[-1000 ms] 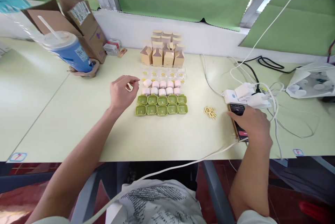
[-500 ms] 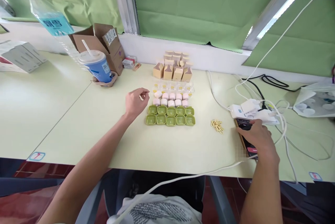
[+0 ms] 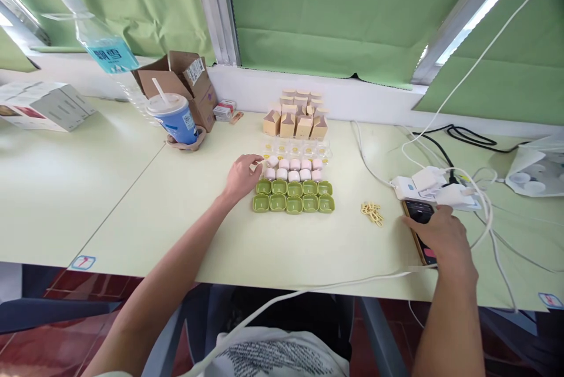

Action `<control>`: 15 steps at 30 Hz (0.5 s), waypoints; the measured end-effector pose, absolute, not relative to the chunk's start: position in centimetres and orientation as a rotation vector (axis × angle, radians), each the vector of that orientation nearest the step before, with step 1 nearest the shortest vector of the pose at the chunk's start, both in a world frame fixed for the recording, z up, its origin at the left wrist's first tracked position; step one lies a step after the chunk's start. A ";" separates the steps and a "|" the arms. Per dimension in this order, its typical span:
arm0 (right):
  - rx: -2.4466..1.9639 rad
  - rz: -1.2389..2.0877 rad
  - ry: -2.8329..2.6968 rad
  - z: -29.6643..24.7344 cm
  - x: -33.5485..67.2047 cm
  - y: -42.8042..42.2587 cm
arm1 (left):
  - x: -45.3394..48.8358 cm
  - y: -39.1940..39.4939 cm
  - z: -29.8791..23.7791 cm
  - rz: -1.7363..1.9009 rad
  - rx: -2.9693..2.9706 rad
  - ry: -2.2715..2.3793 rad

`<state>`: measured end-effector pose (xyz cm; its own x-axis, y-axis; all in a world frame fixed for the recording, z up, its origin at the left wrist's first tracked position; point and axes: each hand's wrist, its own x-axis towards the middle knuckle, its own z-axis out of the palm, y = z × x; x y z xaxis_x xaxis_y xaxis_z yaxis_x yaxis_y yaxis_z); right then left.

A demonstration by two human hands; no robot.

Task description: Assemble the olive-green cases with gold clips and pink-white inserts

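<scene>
My left hand (image 3: pixel 244 177) is at the left end of two rows of small pinkish-white rounded pieces (image 3: pixel 294 164). Its thumb and forefinger are slightly apart, close beside a tilted piece (image 3: pixel 272 161); whether they touch it I cannot tell. Just in front of these pieces lie two rows of small green open trays (image 3: pixel 294 205). Behind them are clear plastic cups with yellow spots (image 3: pixel 295 147) and several small open tan boxes (image 3: pixel 303 124). My right hand (image 3: pixel 443 236) lies across a phone (image 3: pixel 418 212), thumb at its left edge and fingers over its other side.
Small yellow chain-like links (image 3: pixel 372 212) lie left of the phone. A white power strip (image 3: pixel 405 188) with chargers and cables stands behind it. On the left are a blue drink cup (image 3: pixel 174 124), a cardboard box (image 3: pixel 200 89) and a tall plastic bottle (image 3: pixel 110 57). A white cable (image 3: pixel 308 290) crosses the front edge.
The camera view has shifted a little. My left hand has come closer to the tilted pinkish-white piece. My right hand stays over the phone.
</scene>
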<state>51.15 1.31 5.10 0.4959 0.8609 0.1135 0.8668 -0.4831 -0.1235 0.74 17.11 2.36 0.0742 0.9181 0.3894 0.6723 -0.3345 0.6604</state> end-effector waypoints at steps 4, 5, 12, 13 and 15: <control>-2.498 -0.099 -1.503 8.1 46.7 0.7 | 1.0 17.1 1.9 1.041 2.058 1.523; -2.426 -0.036 -1.548 8.7 45.7 0.9 | 1.0 17.0 1.9 1.033 2.055 1.521; -2.431 0.169 -1.792 8.0 42.0 1.7 | 1.0 16.8 2.4 1.014 2.047 1.497; -2.466 0.154 -1.799 7.7 41.8 1.5 | 1.1 16.9 2.5 1.013 2.048 1.487; -2.499 0.147 -1.817 7.3 41.6 0.9 | 1.2 16.9 2.8 1.017 2.047 1.479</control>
<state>41.59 0.94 7.28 0.3054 0.9510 -0.0483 0.9464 -0.3087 -0.0949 1.19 16.89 2.80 0.1681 0.9335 0.3167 0.6298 -0.3488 0.6940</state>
